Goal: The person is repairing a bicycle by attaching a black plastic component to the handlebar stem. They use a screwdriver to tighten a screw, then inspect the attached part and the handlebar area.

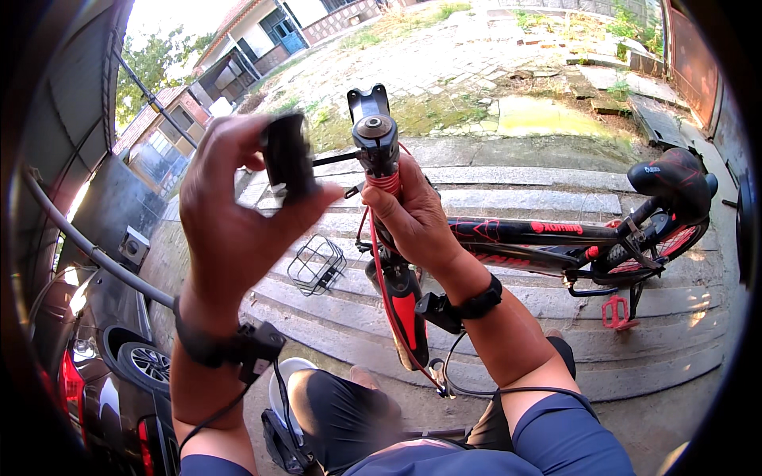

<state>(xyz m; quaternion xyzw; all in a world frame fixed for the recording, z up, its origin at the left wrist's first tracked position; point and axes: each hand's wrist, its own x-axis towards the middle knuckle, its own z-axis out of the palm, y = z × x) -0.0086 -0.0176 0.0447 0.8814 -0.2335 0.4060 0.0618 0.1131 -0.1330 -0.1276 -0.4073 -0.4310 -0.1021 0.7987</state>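
My left hand (230,206) holds a blurred black block-like tool (290,159) between thumb and fingers. A thin black rod, which looks like a hex key, runs from it to the side of the bicycle stem (373,135). The stem's forked front end points up and has no handlebar in it. My right hand (413,214) is wrapped round the steering column just below the stem, thumb near red spacer rings (382,181). Red cables hang beside it down toward the front fender (405,313).
The black-red bicycle frame (524,230) and saddle (671,182) extend right across paving strips. A wire rack (316,264) lies on the ground beyond my left forearm. A dark car (103,412) stands at lower left, a metal pipe (91,234) above it. A paved yard and houses lie beyond.
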